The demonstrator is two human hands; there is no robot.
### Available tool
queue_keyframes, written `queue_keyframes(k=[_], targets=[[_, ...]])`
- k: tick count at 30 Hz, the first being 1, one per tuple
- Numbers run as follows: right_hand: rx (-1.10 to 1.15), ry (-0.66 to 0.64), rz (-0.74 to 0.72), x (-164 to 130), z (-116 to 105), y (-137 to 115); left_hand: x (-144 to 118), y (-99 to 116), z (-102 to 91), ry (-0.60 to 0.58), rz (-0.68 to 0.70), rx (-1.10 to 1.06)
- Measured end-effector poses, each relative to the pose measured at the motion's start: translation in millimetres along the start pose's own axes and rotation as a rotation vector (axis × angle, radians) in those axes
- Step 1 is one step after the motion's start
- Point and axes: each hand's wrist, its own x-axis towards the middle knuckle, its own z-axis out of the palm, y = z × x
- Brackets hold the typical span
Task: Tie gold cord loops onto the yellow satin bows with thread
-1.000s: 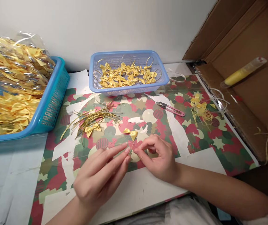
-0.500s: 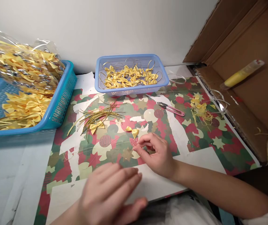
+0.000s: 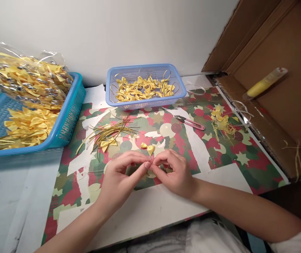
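Observation:
My left hand (image 3: 121, 179) is pinched closed, thumb against fingers, and its tips meet those of my right hand (image 3: 175, 172), which is pinched too. Between them they grip a thin cord, mostly hidden by the fingers; a fine strand (image 3: 92, 172) runs out to the left behind my left hand. Just beyond the fingertips a yellow satin bow (image 3: 149, 149) lies on the patterned sheet. Further left is a bundle of gold cords (image 3: 116, 130), with another yellow bow (image 3: 108, 144) at its near side.
A blue basket (image 3: 146, 104) of bows with cord loops stands at the back. At left, a larger blue basket (image 3: 68, 119) holds bows, cords and a full plastic bag (image 3: 32, 77). Pink thread snips (image 3: 192, 123) and a tangle of yellow threads (image 3: 222, 126) lie right, near a cardboard wall (image 3: 276, 45).
My left hand has moved forward from near the table's front edge and closed its fingertips beside those of my right hand. My right hand has stayed pinched in about the same place.

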Motion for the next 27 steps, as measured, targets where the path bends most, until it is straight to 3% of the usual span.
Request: queue_keyframes(k=[6,11,15,20,27], targets=[[0.008,0.003,-0.011,-0.9,1.7,0.6,-0.2,-4.4,3.1,-0.033,-0.086,-0.131],[0.03,-0.178,0.028,15.8,-18.0,1.6,-2.9,-9.9,-0.4,0.045,0.02,-0.033],[0.007,-0.173,0.15,28.4,-30.0,-8.0,-5.3,-11.2,-3.1,0.071,0.168,0.18],[-0.11,-0.345,0.178,20.6,-13.7,-17.1,-5.9,-8.4,-3.1,0.077,0.312,0.27],[-0.17,-0.371,0.063,14.5,-9.5,-11.2,-3.9,-5.9,-5.1,0.054,0.257,0.265]])
